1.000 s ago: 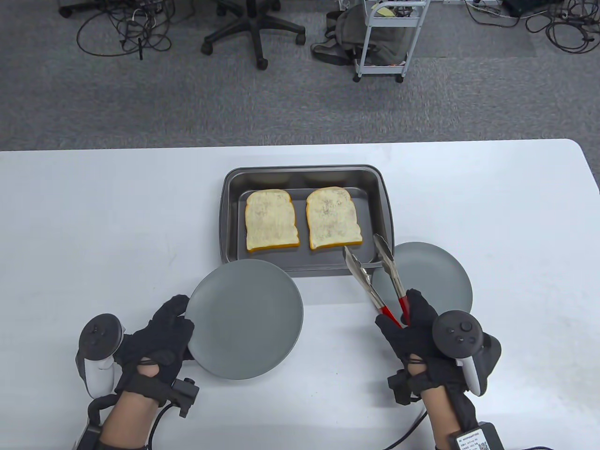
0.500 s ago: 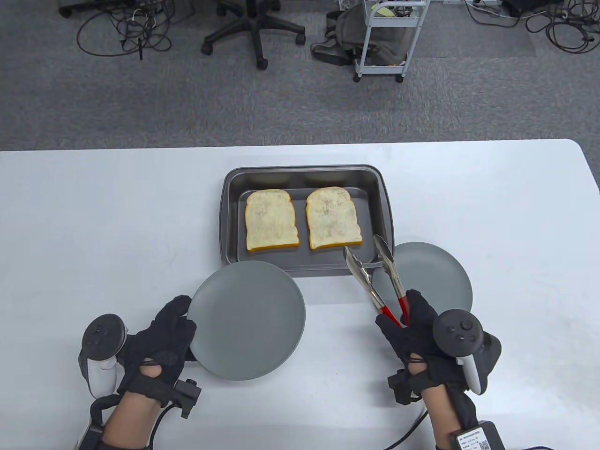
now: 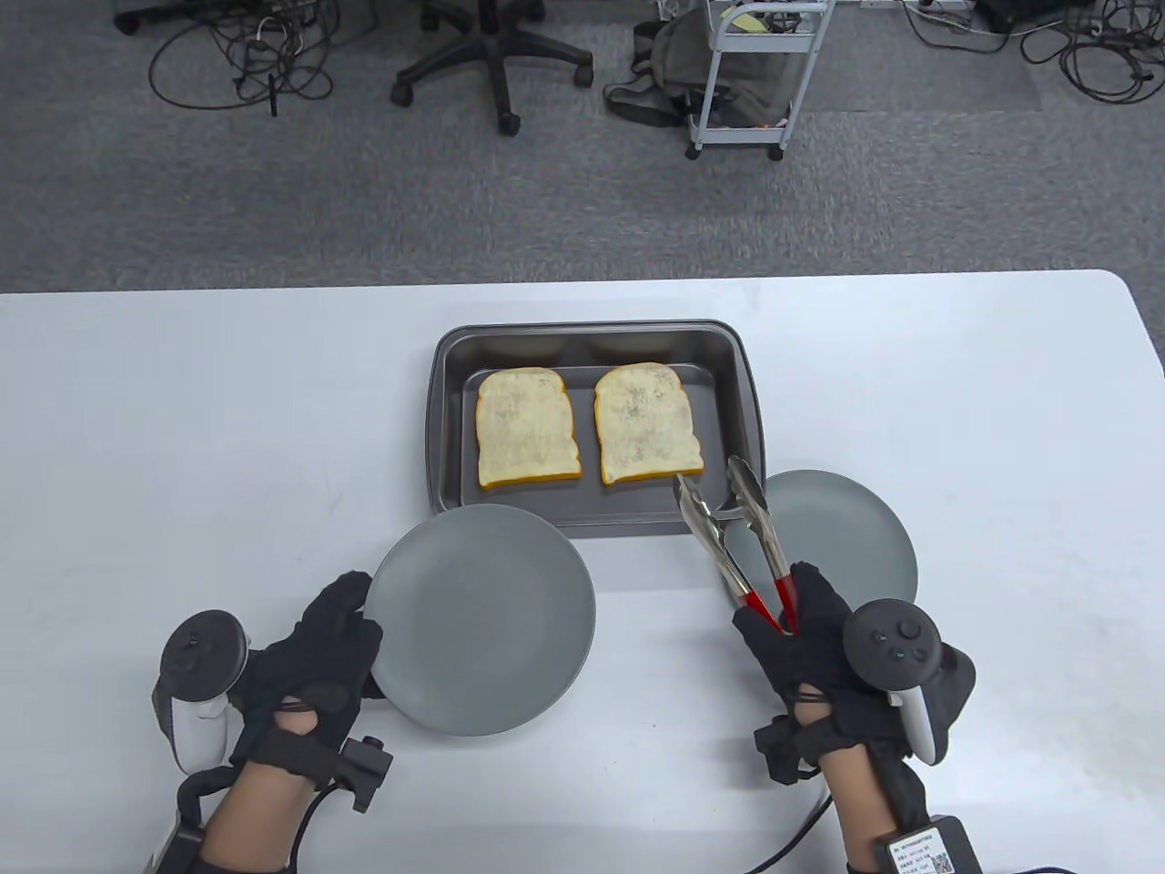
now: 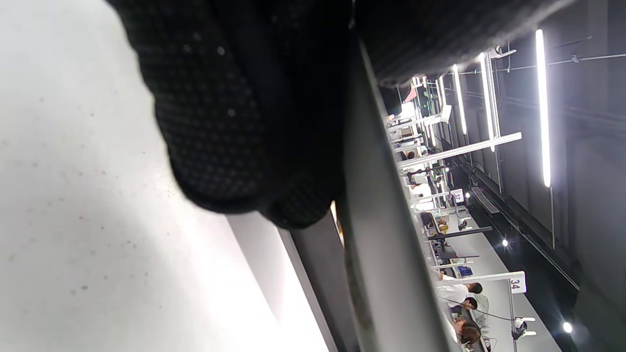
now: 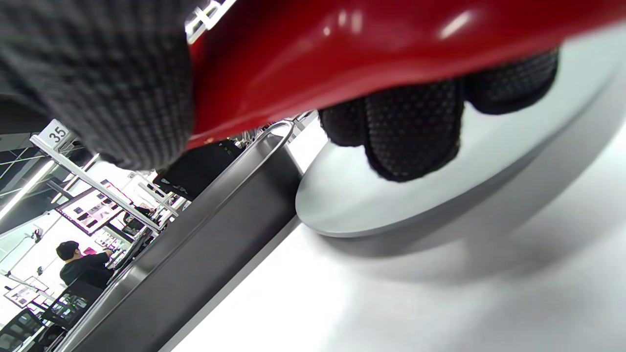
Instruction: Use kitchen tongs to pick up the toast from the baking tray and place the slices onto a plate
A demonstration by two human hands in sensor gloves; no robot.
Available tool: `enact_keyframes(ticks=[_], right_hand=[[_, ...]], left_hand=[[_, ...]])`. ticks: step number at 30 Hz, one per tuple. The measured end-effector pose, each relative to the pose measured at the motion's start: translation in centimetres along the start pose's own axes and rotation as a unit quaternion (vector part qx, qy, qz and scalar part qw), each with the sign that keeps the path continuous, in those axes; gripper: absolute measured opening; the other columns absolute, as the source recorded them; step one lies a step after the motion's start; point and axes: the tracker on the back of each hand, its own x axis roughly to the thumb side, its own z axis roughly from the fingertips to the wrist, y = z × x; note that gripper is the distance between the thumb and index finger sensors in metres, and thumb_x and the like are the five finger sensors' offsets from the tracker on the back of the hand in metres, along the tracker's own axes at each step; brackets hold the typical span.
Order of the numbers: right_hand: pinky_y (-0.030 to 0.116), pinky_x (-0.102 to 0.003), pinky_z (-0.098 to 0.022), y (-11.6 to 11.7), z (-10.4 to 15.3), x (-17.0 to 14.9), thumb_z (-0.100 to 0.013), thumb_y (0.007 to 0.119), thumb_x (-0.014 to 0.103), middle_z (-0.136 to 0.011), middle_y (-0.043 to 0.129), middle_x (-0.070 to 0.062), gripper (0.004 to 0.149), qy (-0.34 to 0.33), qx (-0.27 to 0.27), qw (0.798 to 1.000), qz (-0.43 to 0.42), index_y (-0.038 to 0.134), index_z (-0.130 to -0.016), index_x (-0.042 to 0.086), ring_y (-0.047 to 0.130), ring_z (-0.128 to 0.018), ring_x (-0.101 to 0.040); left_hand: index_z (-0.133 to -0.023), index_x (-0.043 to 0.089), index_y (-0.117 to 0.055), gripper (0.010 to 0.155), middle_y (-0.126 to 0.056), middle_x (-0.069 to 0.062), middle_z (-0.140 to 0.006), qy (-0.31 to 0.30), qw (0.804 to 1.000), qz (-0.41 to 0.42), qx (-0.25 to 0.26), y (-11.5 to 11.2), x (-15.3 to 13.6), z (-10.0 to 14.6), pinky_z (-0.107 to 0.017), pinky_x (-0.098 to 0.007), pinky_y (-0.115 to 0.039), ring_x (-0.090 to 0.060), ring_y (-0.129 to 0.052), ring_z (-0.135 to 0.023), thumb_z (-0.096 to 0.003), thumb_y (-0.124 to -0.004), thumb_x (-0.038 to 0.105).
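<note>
On the white surface (image 3: 182, 410) sat a dark metal baking tray (image 3: 443, 428) with two toast slices lying flat side by side in it: the left toast slice (image 3: 528, 440) and the right toast slice (image 3: 646, 434), apart from each other. The right hand (image 3: 810, 651) gripped the red handles of the kitchen tongs (image 3: 733, 537), fingers curled round them. The two steel tips were spread apart over the tray's near right corner, the left tip just at the near corner of the right toast slice, holding nothing. Beneath the tongs, a grey plate on the right (image 3: 846, 537) rested on the surface beside the tray. The left hand (image 3: 309, 665) held the rim of the larger grey plate (image 3: 482, 619), thumb on top and fingers under its edge, lifted and overlapping the tray's near left corner in the table view.
</note>
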Motion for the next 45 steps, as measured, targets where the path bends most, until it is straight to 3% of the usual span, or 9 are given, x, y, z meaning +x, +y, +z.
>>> enact_keyframes(ticks=[9, 13, 18, 28, 38, 45], right_hand=[[0.082, -0.060, -0.048, -1.0, -1.6, 0.8, -0.034, 0.092, 0.055, -0.081, 0.090, -0.025, 0.082, 0.005, 0.006, 1.000, -0.005, 0.071, -0.097, 0.006, 0.101, -0.050, -0.038], [0.082, -0.061, -0.047, -1.9, -3.3, 3.0, -0.034, 0.092, 0.054, -0.079, 0.091, -0.026, 0.081, 0.002, 0.029, 0.999, 0.019, 0.073, -0.096, 0.005, 0.101, -0.048, -0.039], [0.084, -0.060, -0.045, -1.9, -6.6, 6.9, -0.033, 0.090, 0.053, -0.076, 0.095, -0.025, 0.078, -0.001, 0.094, 0.993, 0.067, 0.077, -0.094, 0.005, 0.103, -0.045, -0.039], [0.087, -0.057, -0.039, 2.0, -12.3, 13.2, -0.033, 0.093, 0.051, -0.068, 0.103, -0.027, 0.073, 0.010, 0.164, 0.977, 0.140, 0.089, -0.087, 0.003, 0.106, -0.038, -0.038], [0.087, -0.057, -0.038, 5.3, -15.6, 15.0, -0.033, 0.094, 0.051, -0.061, 0.108, -0.035, 0.073, 0.035, 0.195, 0.964, 0.176, 0.093, -0.084, -0.002, 0.104, -0.038, -0.037], [0.088, -0.054, -0.036, 6.5, -16.4, 15.2, -0.034, 0.098, 0.047, -0.054, 0.109, -0.036, 0.066, 0.049, 0.198, 0.963, 0.173, 0.099, -0.078, -0.003, 0.102, -0.035, -0.034]], left_hand=[[-0.102, 0.010, -0.054, 0.062, -0.097, -0.009, -0.082, -0.013, 1.000, 0.000, 0.010, 0.2, 0.3, -0.1, -0.030, -0.025, -0.108, -0.022, -0.120, -0.047, -0.0497, -0.081, 0.031], [-0.102, 0.010, -0.054, 0.062, -0.097, -0.008, -0.082, -0.019, 1.000, 0.003, 0.014, 0.4, 0.5, -0.1, -0.030, -0.025, -0.108, -0.022, -0.120, -0.047, -0.0497, -0.080, 0.031], [-0.102, 0.010, -0.054, 0.062, -0.097, -0.009, -0.082, -0.018, 1.000, 0.007, 0.015, 0.6, 0.4, 0.0, -0.030, -0.025, -0.108, -0.022, -0.120, -0.047, -0.0496, -0.080, 0.030], [-0.102, 0.010, -0.055, 0.062, -0.097, -0.009, -0.082, -0.007, 1.000, 0.009, 0.002, 0.4, 0.1, -0.5, -0.030, -0.026, -0.108, -0.022, -0.120, -0.047, -0.0497, -0.080, 0.031], [-0.102, 0.010, -0.055, 0.062, -0.097, -0.009, -0.081, -0.004, 1.000, 0.009, -0.008, 0.3, 0.1, -0.8, -0.030, -0.025, -0.108, -0.022, -0.120, -0.047, -0.0497, -0.080, 0.031], [-0.102, 0.010, -0.055, 0.062, -0.097, -0.009, -0.082, -0.005, 1.000, 0.010, -0.009, 0.3, 0.2, -0.8, -0.030, -0.025, -0.108, -0.022, -0.120, -0.047, -0.0498, -0.080, 0.031]])
